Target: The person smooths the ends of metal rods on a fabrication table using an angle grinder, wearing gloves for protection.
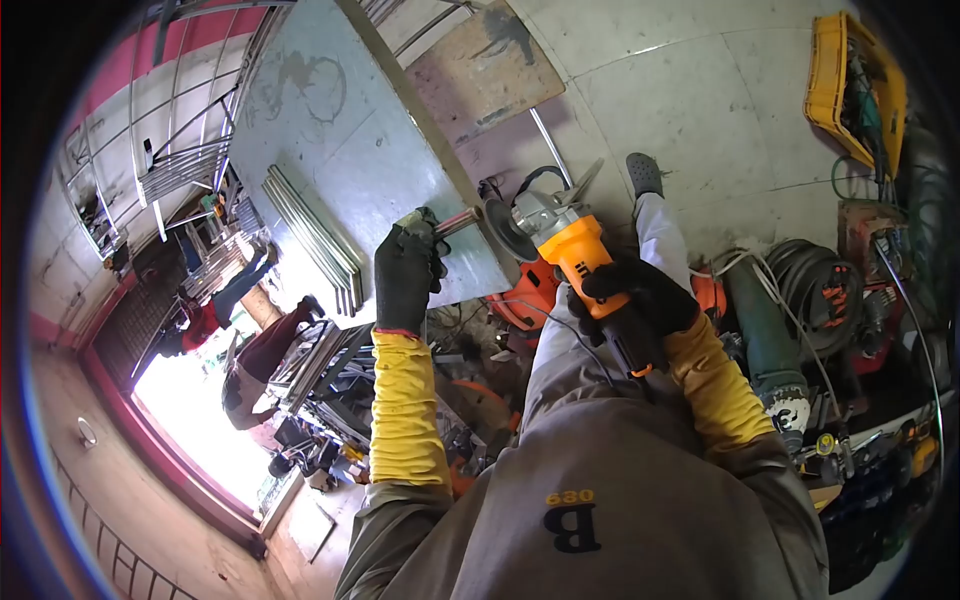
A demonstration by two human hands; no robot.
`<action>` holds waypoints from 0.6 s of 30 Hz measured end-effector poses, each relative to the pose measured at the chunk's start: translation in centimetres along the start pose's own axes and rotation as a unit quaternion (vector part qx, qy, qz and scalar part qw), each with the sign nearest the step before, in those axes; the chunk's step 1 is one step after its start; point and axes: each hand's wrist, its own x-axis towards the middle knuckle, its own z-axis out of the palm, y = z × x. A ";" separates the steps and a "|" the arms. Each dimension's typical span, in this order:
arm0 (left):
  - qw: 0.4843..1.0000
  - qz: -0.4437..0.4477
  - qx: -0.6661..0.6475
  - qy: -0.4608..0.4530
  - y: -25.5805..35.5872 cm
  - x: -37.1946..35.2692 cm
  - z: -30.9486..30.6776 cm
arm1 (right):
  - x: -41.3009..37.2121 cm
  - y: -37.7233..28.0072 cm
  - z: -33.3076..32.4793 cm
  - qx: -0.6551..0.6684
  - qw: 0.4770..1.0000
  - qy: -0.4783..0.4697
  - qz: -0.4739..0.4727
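My left hand [405,272], in a black glove with a yellow sleeve, grips a short metal piece [455,222] at the edge of the grey metal worktable [350,130]. Wearing the same kind of black glove, my right hand [635,300] holds an orange angle grinder [570,250] by its body. The grinder's disc [503,232] sits right against the end of the metal piece. A bundle of metal bars [315,240] lies on the table just left of my left hand.
A yellow crate [850,85] of tools stands at the top right. Coiled hoses, cables and a green cylinder [770,340] crowd the floor at right. Another person [265,350] bends over near the bright doorway at left. A wooden board [485,70] lies on the floor.
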 end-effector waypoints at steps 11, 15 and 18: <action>1.000 -0.014 0.006 -0.005 -0.2 0.2 -0.3 | 0.5 -0.3 0.6 -0.007 1.000 0.021 -0.001; 1.000 -0.022 0.008 -0.003 -0.3 0.3 -0.5 | 0.3 -0.3 0.8 -0.004 0.999 0.037 0.007; 1.000 -0.013 0.010 -0.004 -0.4 0.2 -0.4 | 0.4 -0.3 0.9 -0.014 0.999 0.028 -0.007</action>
